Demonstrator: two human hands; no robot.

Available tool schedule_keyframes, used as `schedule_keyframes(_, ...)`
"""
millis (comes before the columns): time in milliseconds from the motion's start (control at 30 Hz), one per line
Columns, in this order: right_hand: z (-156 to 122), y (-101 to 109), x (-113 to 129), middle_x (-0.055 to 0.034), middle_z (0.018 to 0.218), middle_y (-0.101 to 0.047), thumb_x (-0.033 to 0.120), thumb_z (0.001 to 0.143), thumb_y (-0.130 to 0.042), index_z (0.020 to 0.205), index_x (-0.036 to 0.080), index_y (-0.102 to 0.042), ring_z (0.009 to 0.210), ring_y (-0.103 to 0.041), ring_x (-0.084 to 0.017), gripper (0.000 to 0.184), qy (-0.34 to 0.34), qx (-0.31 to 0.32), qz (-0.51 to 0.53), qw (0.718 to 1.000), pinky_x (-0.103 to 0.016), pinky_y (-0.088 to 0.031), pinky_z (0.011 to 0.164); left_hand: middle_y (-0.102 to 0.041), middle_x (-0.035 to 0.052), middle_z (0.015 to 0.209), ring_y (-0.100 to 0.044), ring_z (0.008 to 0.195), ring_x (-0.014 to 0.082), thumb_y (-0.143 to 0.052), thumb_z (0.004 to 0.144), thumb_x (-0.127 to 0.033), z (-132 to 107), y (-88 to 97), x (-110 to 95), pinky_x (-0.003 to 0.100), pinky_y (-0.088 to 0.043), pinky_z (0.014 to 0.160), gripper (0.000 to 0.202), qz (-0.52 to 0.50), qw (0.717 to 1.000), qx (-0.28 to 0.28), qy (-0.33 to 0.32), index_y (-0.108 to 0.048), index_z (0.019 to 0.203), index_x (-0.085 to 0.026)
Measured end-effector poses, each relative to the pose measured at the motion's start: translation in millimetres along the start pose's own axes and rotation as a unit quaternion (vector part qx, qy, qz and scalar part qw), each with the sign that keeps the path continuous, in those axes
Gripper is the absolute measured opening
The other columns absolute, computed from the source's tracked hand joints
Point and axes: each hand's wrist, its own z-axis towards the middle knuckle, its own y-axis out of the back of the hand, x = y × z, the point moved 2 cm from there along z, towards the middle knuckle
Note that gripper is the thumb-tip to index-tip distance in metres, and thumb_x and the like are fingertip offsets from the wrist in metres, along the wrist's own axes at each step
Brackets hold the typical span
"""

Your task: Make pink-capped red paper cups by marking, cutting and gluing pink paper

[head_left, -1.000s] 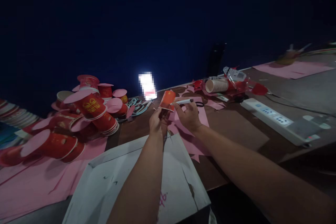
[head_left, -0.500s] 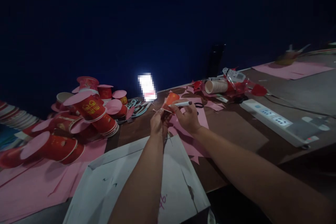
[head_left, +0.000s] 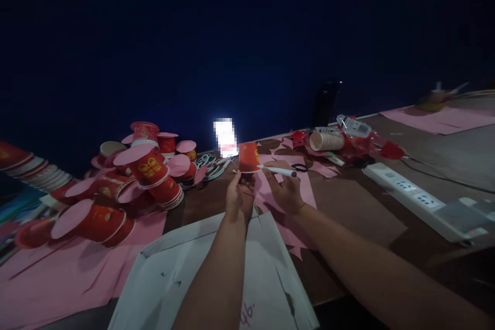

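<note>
My left hand [head_left: 238, 197] grips a red paper cup [head_left: 248, 157] with yellow lettering by its lower end, rim downward. In my right hand [head_left: 285, 190] is a white marker pen [head_left: 279, 170], held between thumb and fingers, its left tip close to the cup's side. Whether the tip touches the cup I cannot tell. Behind the right hand lies pink paper [head_left: 288, 162] on the brown table, with the black handle loops of scissors [head_left: 299, 167] on it. Below my forearms sits a white cardboard box lid [head_left: 185, 263].
Red cups with pink paper discs [head_left: 150, 167] are heaped on the left, beside a long stack of cups [head_left: 42, 172]. A lit phone [head_left: 225, 136] stands behind the cup, near a coiled cable [head_left: 211, 165]. Wrapped paper cups [head_left: 328, 141] and a power strip [head_left: 410, 198] lie right.
The cup has turned from tilted to nearly upright in my left hand, showing its lettering. The pen has drawn back slightly to the cup's right side. The whole view has shifted a little.
</note>
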Motion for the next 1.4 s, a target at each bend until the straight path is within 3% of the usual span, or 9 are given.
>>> schedule_keyframes(167,-1.0,-2.0,-1.9,-0.0031,0.093,-0.069,0.019,0.087,-0.059,0.099,0.025,-0.064,0.087,-0.065,-0.019,0.015,0.0,0.011,0.008,1.0,-0.04,-0.053,0.083,-0.071,0.0063,0.081,-0.068,0.071,0.0117,-0.052,0.088,-0.015,2.0,2.0,1.5,0.023,-0.056,0.071,0.014,0.01,1.0,0.023,0.01,-0.066,0.085,-0.012)
schedule_keyframes(400,-4.1,-4.2,-6.5,-0.0044,0.096,-0.07,0.02,0.085,-0.062,0.099,0.024,-0.065,0.095,-0.064,-0.022,0.015,-0.009,0.033,-0.017,0.999,-0.044,-0.05,0.088,-0.071,0.0046,0.077,-0.067,0.062,0.0105,-0.054,0.086,-0.014,2.7,3.8,1.7,0.021,-0.055,0.064,0.01,0.024,1.0,-0.006,-0.003,-0.064,0.083,-0.013)
schedule_keyframes(567,-5.1,-4.9,-10.1,-0.0047,0.097,-0.071,0.022,0.087,-0.059,0.099,0.025,-0.065,0.096,-0.064,-0.023,0.013,-0.014,0.045,-0.045,0.998,-0.045,-0.049,0.088,-0.07,0.0056,0.077,-0.067,0.063,0.0118,-0.057,0.085,-0.015,1.4,2.3,2.9,0.024,-0.057,0.067,0.007,0.042,0.998,-0.038,0.012,-0.063,0.088,-0.011)
schedule_keyframes(800,-3.8,-3.8,-10.2,-0.0042,0.095,-0.071,0.025,0.088,-0.058,0.097,0.025,-0.066,0.094,-0.065,-0.022,0.012,-0.038,0.063,-0.042,0.996,-0.043,-0.05,0.087,-0.071,0.0049,0.082,-0.067,0.067,0.0102,-0.066,0.079,-0.013,-0.7,-0.9,2.6,0.021,-0.056,0.067,0.005,0.057,0.998,0.006,0.003,-0.065,0.084,-0.013)
schedule_keyframes(1400,-6.0,-7.7,-14.7,-0.0046,0.096,-0.07,0.023,0.088,-0.057,0.102,0.027,-0.062,0.093,-0.065,-0.023,0.015,-0.01,0.073,-0.056,0.996,-0.046,-0.049,0.086,-0.072,0.0072,0.079,-0.068,0.062,0.0117,-0.061,0.082,-0.015,1.6,0.0,3.3,0.022,-0.057,0.065,0.007,0.097,0.995,-0.006,0.031,-0.066,0.084,-0.011)
